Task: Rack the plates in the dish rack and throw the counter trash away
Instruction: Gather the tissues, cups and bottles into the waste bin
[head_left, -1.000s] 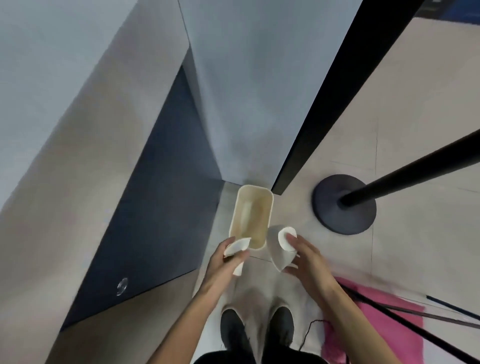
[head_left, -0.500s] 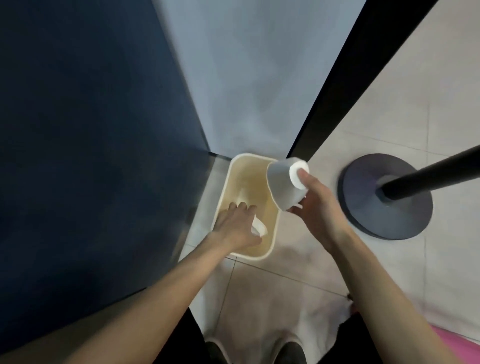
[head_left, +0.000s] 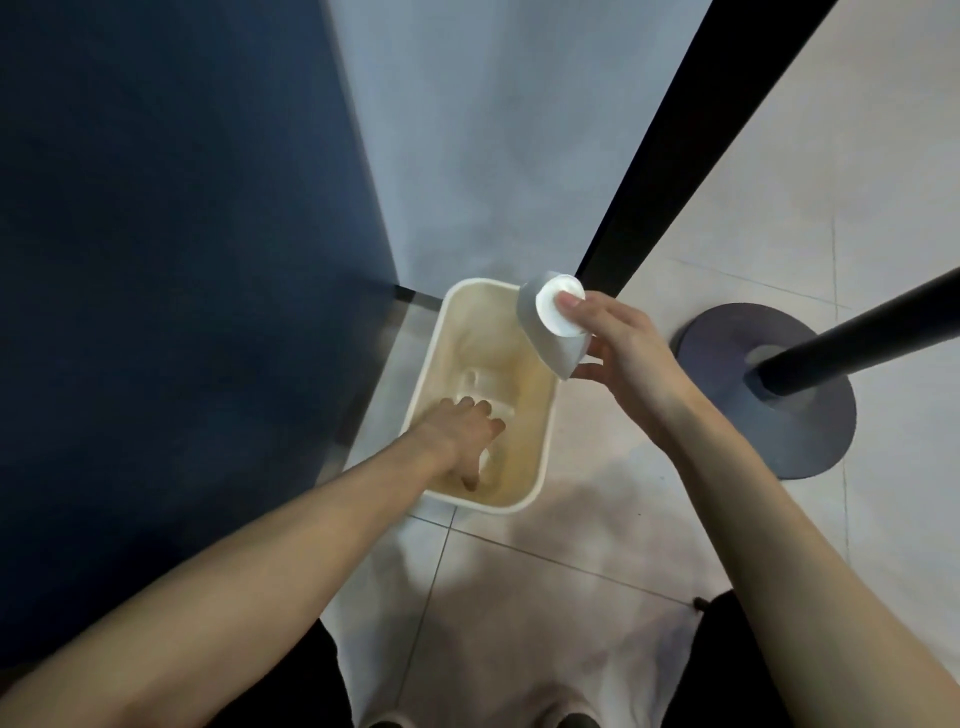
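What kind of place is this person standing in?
Probably an indoor corner of a shop or office, not clearly a kitchen: a tiled floor, a small cream waste bin set against a dark blue panel, and a black post on a round base.

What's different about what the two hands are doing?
The left hand reaches down inside the cream bin; the right hand stays up at the bin's far rim. The right hand grips a white paper cup, tipped bottom-up; something white shows under the left hand, grip unclear. Both are bare and over the same bin.
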